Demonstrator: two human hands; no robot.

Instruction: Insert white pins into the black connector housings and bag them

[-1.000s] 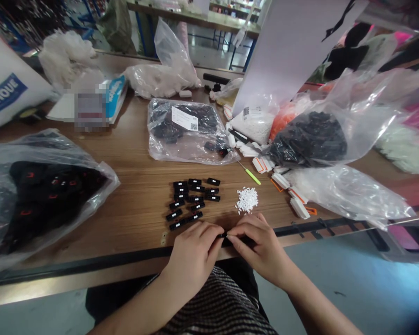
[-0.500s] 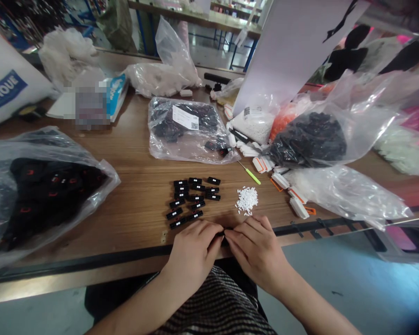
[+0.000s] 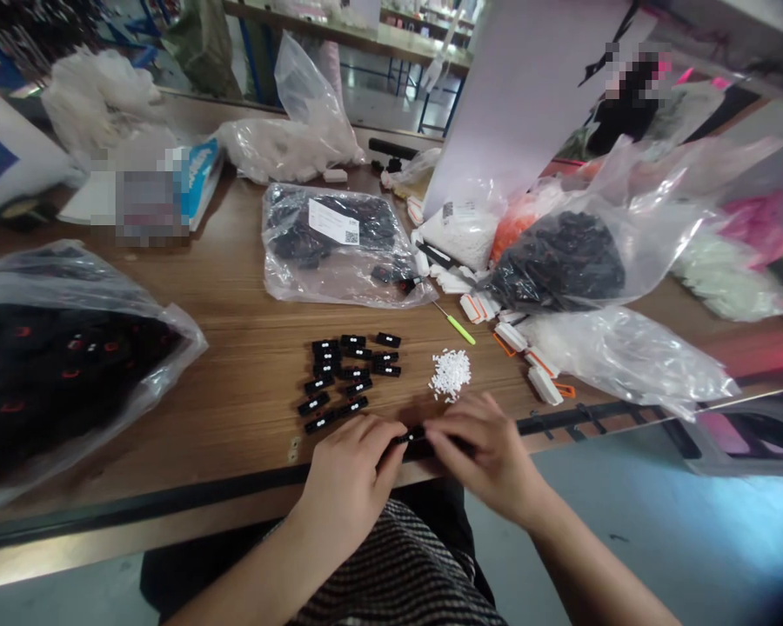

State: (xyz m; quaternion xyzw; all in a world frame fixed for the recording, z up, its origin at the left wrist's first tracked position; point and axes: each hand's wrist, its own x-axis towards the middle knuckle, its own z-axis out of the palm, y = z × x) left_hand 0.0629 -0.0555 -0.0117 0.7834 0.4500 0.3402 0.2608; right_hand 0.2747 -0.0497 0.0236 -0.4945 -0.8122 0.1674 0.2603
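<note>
Close to the table's front edge, my left hand [image 3: 352,461] pinches a small black plastic block [image 3: 412,435] between thumb and fingers. A white dot shows on the block's upper face. My right hand [image 3: 486,448], slightly blurred, has its bent fingertips at the block's right end; fingers partly cover that end. Just beyond my right hand lies a heap of tiny white pins [image 3: 450,374]. To the left, a group of similar black blocks [image 3: 356,374] rests on the table, most showing paired white dots on top.
A green-handled screwdriver [image 3: 460,329] lies behind the pins. White-and-orange plastic parts [image 3: 544,382] and a clear bag [image 3: 626,356] are at right. Bags of black parts stand at left [image 3: 58,374], at centre back [image 3: 332,248] and at right [image 3: 561,261]. The table edge [image 3: 235,491] runs under my wrists.
The view has turned slightly, shifting the scene left. My hands have drawn a little apart, with the right fingers lifted somewhat, and more of the black block and its white dot now shows.
</note>
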